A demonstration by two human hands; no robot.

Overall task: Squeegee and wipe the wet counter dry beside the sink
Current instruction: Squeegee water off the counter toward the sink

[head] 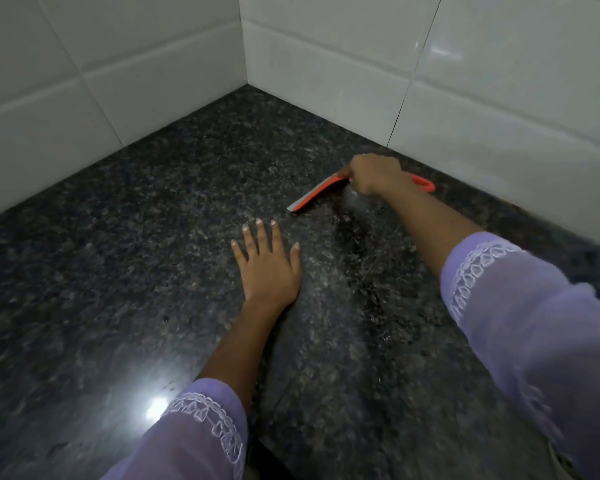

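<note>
Right hand (373, 176) grips orange squeegee (317, 195), left hand (265, 261) flat, fingers spread on wet worktop (118, 271); tilted blade may leave streaks.

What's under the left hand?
The left hand lies flat, fingers spread, on the dark granite counter. Nothing shows beneath it; the stone under the palm is covered.

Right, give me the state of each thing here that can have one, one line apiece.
Orange squeegee: gripped, blade down on the counter near the right wall.
Right hand: curled round the squeegee's handle.
Left hand: flat on the counter, fingers spread, holding nothing.
Granite counter: wet streaks in front of the squeegee; glare at the near left.
</note>
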